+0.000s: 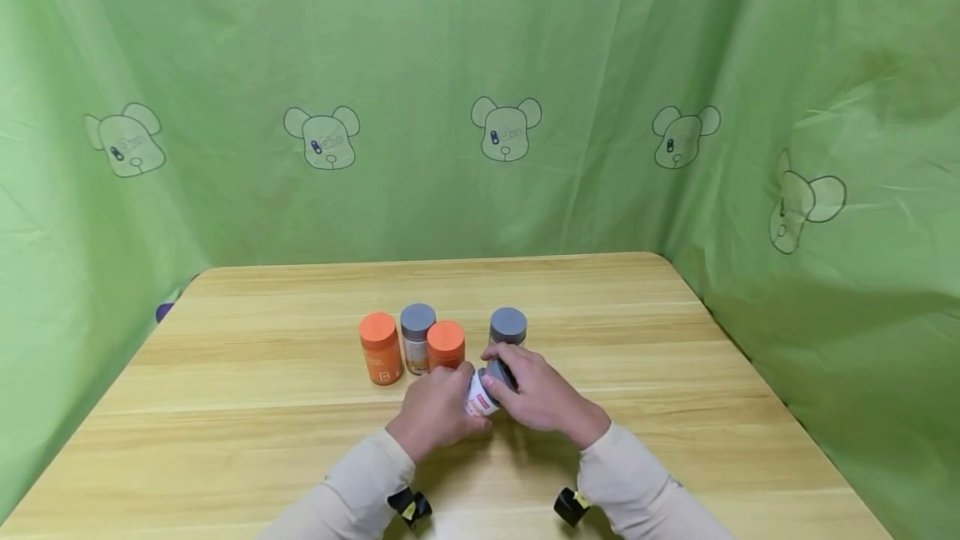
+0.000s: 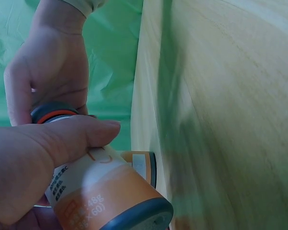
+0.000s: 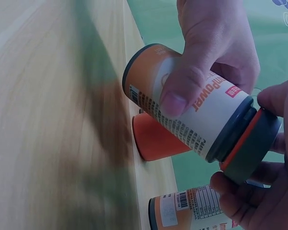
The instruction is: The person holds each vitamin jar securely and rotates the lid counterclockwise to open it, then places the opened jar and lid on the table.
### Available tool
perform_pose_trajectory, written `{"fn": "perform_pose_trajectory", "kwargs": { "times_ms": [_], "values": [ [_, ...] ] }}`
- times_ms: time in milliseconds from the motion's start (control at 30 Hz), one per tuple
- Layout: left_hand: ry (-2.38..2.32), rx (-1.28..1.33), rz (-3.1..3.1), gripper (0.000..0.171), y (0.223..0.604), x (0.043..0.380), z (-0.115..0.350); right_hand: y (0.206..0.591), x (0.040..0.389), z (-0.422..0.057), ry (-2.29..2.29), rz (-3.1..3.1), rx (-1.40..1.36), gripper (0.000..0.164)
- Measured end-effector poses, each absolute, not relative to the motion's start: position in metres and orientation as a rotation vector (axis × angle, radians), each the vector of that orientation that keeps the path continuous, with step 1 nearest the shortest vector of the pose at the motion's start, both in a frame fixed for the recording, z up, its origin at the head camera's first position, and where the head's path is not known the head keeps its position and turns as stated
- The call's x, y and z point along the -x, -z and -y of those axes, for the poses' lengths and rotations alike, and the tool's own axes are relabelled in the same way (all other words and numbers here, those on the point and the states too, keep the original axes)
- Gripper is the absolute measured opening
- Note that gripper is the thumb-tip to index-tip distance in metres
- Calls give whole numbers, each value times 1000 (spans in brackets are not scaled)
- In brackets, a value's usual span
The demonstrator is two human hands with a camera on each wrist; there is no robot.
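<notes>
A tilted white-and-orange bottle (image 3: 201, 120) is held above the wooden table (image 1: 225, 440) between 2 hands: the left hand (image 1: 438, 408) grips the labelled body, while the right hand (image 1: 543, 394) pinches the gray lid (image 3: 256, 148) by its rim. Whether the lid is fully free is hard to tell. The bottle is probably light, stiff-walled and somewhat slippery, best held round its middle. Beyond stand 2 orange jars (image 1: 381, 350) and 2 gray-lidded jars (image 1: 417, 322).

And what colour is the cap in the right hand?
The cap is dark grey with an orange edge, clearest in the right wrist view.
</notes>
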State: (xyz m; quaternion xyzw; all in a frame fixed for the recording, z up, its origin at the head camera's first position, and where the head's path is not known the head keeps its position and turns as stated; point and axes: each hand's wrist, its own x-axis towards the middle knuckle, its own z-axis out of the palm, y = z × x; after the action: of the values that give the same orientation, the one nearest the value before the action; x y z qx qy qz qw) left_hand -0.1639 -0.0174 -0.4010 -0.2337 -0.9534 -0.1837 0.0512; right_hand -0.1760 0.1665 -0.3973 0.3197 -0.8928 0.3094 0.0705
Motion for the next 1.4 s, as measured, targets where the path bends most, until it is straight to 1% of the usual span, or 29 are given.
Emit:
{"fn": "perform_pose_trajectory", "kwargs": {
  "times_ms": [100,267,733,967,1400],
  "values": [
    [553,714,2893,55,401,164,17,397,175,-167,-931,2658,-995,27],
    [550,712,2892,55,402,164,17,396,174,-168,-965,2658,-1021,31],
    [555,715,2887,55,400,163,16,400,175,-168,-951,2756,-901,35],
    [548,713,2896,55,400,163,17,398,174,-169,-960,2730,-948,34],
    [555,713,2895,55,401,164,18,394,173,-172,-991,2695,-1037,40]
  ]
}}
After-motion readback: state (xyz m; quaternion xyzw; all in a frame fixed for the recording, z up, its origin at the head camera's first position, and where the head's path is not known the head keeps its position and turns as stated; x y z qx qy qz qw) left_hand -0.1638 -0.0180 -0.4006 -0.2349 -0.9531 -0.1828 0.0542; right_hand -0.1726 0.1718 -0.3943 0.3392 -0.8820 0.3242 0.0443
